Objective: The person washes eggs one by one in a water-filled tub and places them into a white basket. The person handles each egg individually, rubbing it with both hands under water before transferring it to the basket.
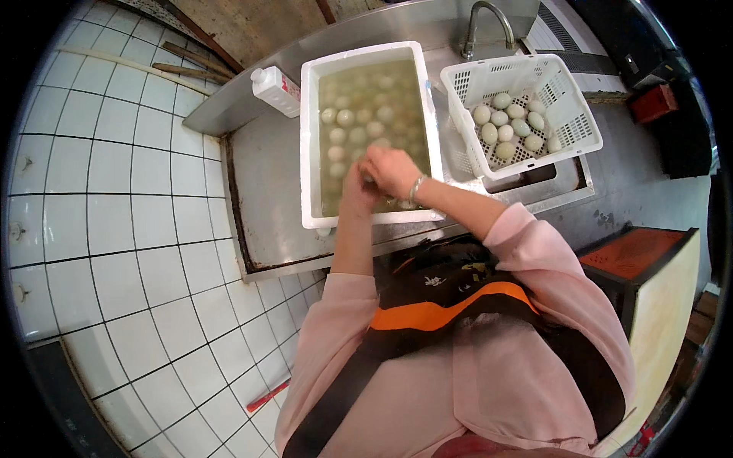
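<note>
A white foam box [309, 143] full of cloudy water stands before me, with many pale eggs [345, 118] under the surface. Over its near half my left hand [358, 186] and my right hand [395, 170] meet, fingers curled together. Between them shows a small part of a pale rounded thing, apparently an egg [368, 178]; the fingers hide most of it. A bracelet circles my right wrist. To the right, a white perforated plastic basket [544, 163] holds several pale green and cream eggs [520, 127] on its bottom.
The box rests on a stainless steel sink counter [269, 189], beside a white plastic jug [276, 90]. A curved faucet [487, 23] rises behind the basket, which sits partly over a sink basin [527, 178]. White wall tiles [154, 223] border the left side.
</note>
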`<act>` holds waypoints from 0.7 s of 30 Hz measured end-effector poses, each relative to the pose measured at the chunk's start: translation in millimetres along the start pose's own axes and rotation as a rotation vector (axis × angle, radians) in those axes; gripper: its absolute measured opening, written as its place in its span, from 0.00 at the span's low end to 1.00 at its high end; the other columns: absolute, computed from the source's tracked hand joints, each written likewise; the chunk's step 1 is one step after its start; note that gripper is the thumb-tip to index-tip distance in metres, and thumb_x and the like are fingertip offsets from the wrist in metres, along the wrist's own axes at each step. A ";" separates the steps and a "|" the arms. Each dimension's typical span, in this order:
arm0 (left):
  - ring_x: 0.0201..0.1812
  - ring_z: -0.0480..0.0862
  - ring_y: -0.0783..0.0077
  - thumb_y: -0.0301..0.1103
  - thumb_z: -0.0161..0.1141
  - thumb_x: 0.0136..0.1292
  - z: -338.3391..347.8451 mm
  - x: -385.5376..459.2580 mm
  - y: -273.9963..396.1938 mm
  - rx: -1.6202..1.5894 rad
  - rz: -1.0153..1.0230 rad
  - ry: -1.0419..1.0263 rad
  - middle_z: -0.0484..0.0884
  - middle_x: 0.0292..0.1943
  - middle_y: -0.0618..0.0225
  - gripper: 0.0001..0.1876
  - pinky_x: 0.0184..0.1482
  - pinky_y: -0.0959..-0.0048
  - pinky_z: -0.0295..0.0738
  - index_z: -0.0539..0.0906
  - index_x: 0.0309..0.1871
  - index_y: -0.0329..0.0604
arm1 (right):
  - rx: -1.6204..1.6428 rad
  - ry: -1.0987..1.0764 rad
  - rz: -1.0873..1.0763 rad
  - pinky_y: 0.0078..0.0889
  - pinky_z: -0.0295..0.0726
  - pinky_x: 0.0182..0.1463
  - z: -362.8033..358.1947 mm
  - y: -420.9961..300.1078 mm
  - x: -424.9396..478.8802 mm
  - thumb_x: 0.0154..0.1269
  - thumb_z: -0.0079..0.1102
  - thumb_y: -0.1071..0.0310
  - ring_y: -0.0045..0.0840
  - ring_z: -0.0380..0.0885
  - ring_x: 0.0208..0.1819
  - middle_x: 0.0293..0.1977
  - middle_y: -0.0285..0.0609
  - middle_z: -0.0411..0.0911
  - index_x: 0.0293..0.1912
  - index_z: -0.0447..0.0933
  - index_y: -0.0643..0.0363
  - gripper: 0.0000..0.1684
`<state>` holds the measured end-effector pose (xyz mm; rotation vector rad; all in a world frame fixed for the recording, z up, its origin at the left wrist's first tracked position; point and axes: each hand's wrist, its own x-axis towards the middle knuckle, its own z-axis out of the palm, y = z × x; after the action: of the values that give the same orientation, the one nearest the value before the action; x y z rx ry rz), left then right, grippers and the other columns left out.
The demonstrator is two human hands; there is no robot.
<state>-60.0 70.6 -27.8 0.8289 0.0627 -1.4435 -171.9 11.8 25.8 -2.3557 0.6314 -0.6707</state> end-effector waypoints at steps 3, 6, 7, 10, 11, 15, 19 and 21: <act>0.48 0.79 0.65 0.42 0.45 0.68 -18.5 0.6 1.0 -0.002 0.048 -0.067 0.79 0.46 0.62 0.16 0.50 0.61 0.77 0.73 0.50 0.42 | 0.075 -0.006 0.008 0.48 0.75 0.33 15.0 6.8 -12.6 0.62 0.51 0.61 0.48 0.76 0.31 0.30 0.51 0.76 0.35 0.69 0.57 0.09; 0.45 0.80 0.66 0.39 0.43 0.68 10.4 -1.8 5.7 -0.003 -0.011 0.097 0.80 0.42 0.64 0.14 0.46 0.63 0.78 0.75 0.47 0.42 | 0.026 0.138 0.115 0.49 0.75 0.31 18.5 15.3 9.3 0.62 0.50 0.62 0.48 0.76 0.29 0.30 0.51 0.76 0.36 0.66 0.57 0.10; 0.44 0.80 0.66 0.39 0.43 0.67 7.7 6.8 6.8 -0.001 -0.007 0.060 0.80 0.42 0.63 0.14 0.46 0.62 0.79 0.75 0.47 0.41 | 0.008 0.191 0.171 0.48 0.76 0.31 19.8 18.1 15.3 0.62 0.50 0.62 0.48 0.77 0.29 0.30 0.51 0.77 0.36 0.65 0.58 0.10; 0.40 0.81 0.67 0.37 0.44 0.67 12.2 3.5 7.5 0.010 -0.044 0.076 0.80 0.40 0.64 0.13 0.43 0.61 0.79 0.76 0.44 0.41 | -0.002 0.085 0.161 0.49 0.76 0.32 16.1 21.6 8.8 0.62 0.50 0.62 0.48 0.77 0.30 0.31 0.51 0.77 0.36 0.65 0.58 0.10; 0.39 0.81 0.67 0.36 0.44 0.66 17.1 -0.6 8.2 0.015 -0.065 0.102 0.80 0.39 0.64 0.12 0.43 0.62 0.80 0.76 0.43 0.41 | 0.012 0.037 0.131 0.49 0.76 0.33 14.7 19.0 1.0 0.62 0.51 0.62 0.49 0.77 0.30 0.31 0.51 0.77 0.36 0.65 0.58 0.10; 0.38 0.81 0.66 0.36 0.45 0.67 -20.3 24.3 12.6 -0.177 -0.107 0.049 0.81 0.36 0.65 0.11 0.44 0.61 0.78 0.78 0.38 0.44 | 0.059 -0.094 -0.126 0.47 0.76 0.32 2.1 13.4 -12.4 0.59 0.54 0.67 0.47 0.77 0.31 0.31 0.50 0.77 0.39 0.65 0.57 0.10; 0.38 0.81 0.65 0.36 0.46 0.66 -2.8 20.4 14.0 -0.226 -0.168 -0.024 0.81 0.35 0.65 0.11 0.42 0.60 0.78 0.78 0.37 0.43 | -0.014 -0.082 -0.105 0.45 0.75 0.30 -0.8 23.6 -2.5 0.56 0.56 0.67 0.44 0.78 0.30 0.29 0.47 0.78 0.39 0.65 0.56 0.12; 0.38 0.81 0.65 0.36 0.47 0.65 5.7 16.8 14.2 -0.198 -0.147 0.037 0.81 0.35 0.65 0.10 0.41 0.59 0.78 0.78 0.36 0.44 | -0.098 -0.127 -0.070 0.44 0.75 0.31 -2.8 24.4 1.6 0.56 0.57 0.67 0.43 0.78 0.31 0.29 0.46 0.78 0.38 0.66 0.56 0.12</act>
<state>-46.9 52.1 -25.8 0.6998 0.2953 -1.5320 -179.0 -7.5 12.2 -2.4987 0.5393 -0.5252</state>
